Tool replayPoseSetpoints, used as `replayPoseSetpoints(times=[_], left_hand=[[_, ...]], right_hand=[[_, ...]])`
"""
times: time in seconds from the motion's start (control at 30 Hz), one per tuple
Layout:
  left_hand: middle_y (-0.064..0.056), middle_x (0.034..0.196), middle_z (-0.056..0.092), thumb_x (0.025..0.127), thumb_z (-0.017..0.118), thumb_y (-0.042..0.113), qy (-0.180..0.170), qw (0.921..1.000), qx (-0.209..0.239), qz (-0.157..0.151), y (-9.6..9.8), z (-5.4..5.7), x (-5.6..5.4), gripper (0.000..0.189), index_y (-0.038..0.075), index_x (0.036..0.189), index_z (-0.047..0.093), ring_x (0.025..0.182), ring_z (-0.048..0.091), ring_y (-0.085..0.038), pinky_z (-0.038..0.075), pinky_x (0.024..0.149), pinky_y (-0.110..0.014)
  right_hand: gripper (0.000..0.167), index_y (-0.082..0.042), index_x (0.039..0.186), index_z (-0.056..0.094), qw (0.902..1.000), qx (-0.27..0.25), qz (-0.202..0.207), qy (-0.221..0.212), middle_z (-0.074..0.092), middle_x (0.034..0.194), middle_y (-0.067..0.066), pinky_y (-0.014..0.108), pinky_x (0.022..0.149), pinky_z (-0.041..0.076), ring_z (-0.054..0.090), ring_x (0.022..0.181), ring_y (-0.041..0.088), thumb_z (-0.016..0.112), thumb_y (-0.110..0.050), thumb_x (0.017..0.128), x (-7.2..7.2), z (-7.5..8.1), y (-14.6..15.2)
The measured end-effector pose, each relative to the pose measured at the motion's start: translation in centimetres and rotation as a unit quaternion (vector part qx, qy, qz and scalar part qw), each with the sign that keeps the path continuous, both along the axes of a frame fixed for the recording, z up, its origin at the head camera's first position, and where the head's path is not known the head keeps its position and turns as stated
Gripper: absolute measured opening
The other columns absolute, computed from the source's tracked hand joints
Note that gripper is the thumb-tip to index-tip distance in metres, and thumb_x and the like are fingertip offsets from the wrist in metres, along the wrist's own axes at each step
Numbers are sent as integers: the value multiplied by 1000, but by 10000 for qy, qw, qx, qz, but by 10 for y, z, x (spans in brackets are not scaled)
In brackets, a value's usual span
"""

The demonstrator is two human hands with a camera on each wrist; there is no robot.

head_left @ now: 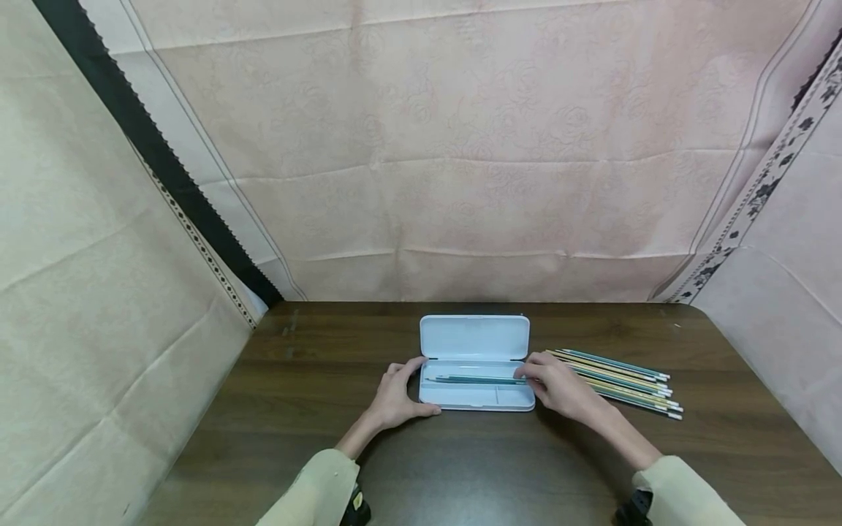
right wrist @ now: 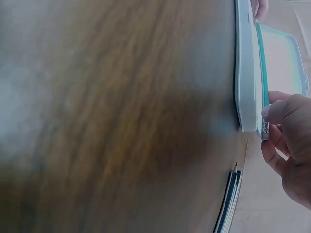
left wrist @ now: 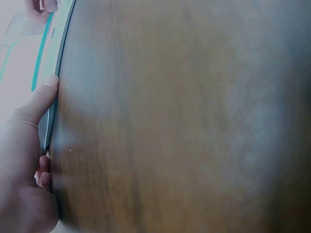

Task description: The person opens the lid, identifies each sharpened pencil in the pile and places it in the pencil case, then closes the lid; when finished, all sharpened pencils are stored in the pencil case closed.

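Observation:
A light-blue pencil case [head_left: 473, 336] lies on the table with its lid hinged back. My left hand [head_left: 397, 398] grips the case's left end, thumb at the front edge and fingers toward the back corner; in the left wrist view the thumb [left wrist: 46, 92] presses on the rim. Between thumb and fingers my right hand [head_left: 559, 383] pinches a green pencil [right wrist: 263, 63] near its eraser end. The pencil stretches lengthwise over the case's lower half, its tip toward the left hand. Near the right hand lies a bundle of green and yellowish pencils [head_left: 631, 383].
The dark brown wooden table [head_left: 473, 467] holds the case and the loose pencils, which fan out to the right of the case. Pale cloth [head_left: 460, 183] hangs behind the table and along both sides.

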State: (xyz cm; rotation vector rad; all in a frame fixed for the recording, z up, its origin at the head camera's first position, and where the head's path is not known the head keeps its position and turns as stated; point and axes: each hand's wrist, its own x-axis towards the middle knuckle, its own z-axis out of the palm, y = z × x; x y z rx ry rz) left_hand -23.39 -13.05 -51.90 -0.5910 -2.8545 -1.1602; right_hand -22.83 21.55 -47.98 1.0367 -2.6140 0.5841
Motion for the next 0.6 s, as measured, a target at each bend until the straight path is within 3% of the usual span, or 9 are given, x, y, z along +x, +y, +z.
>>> replayPoseSetpoints(times=[0.23, 0.6], left_hand=[[-11, 136, 51, 71, 89, 49, -46, 10000, 10, 23, 0, 0, 1, 94, 18, 148, 46, 121, 43, -32, 41, 93, -51], [-12, 134, 50, 71, 89, 48, -67, 10000, 28, 16, 0, 0, 1, 93, 18, 148, 46, 120, 43, -31, 42, 92, -51]], right_hand=[[25, -10, 102, 76, 9999, 87, 45, -118, 65, 101, 4, 39, 81, 53, 58, 93, 20, 76, 7, 83, 0, 1, -9], [23, -10, 100, 76, 9998, 80, 154, -107, 62, 96, 3, 35, 78, 53, 54, 87, 17, 76, 6, 83, -5, 0, -18]])
